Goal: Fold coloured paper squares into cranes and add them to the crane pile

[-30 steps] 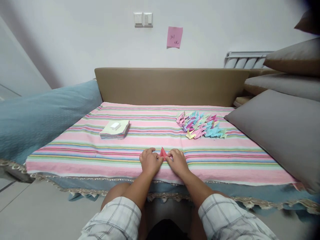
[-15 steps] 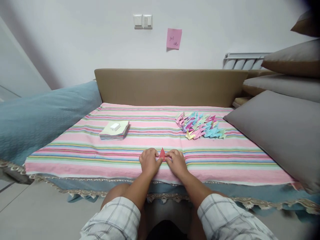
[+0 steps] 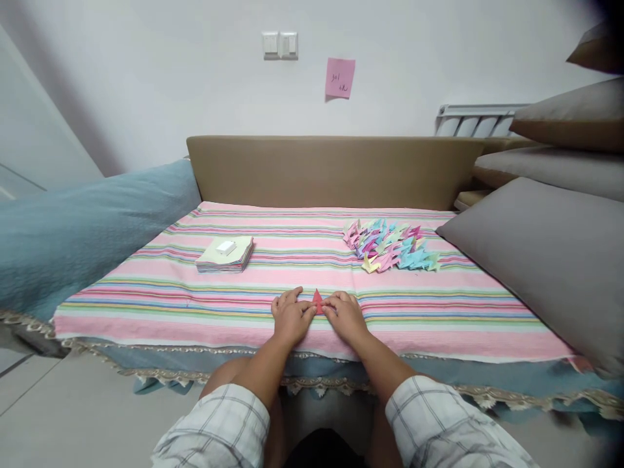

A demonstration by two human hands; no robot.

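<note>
A small folded piece of red paper [image 3: 318,299], pointed at the far end, lies on the striped cloth [image 3: 273,224] between my hands. My left hand [image 3: 291,317] has its thumb and index finger closed at the paper's left edge, the other fingers bent away to the left. On the right edge, my right hand [image 3: 345,314] pinches the paper between thumb and index finger. Fingertips cover the lower sides of the paper. Farther back to the right sits a cluster of folded paper cranes [image 3: 390,247] in several colours.
A stack of square paper sheets [image 3: 224,259] with a small white block [image 3: 226,247] on top stands to the left. Grey cushions [image 3: 546,253] pile up at the right. A blue-covered armrest [image 3: 107,221] bounds the left, a brown backrest [image 3: 336,170] the far side.
My left hand's fingers have shifted: the index finger now meets the thumb at the paper's edge, and another finger is lifted outward. My right hand stays nearly in place.
</note>
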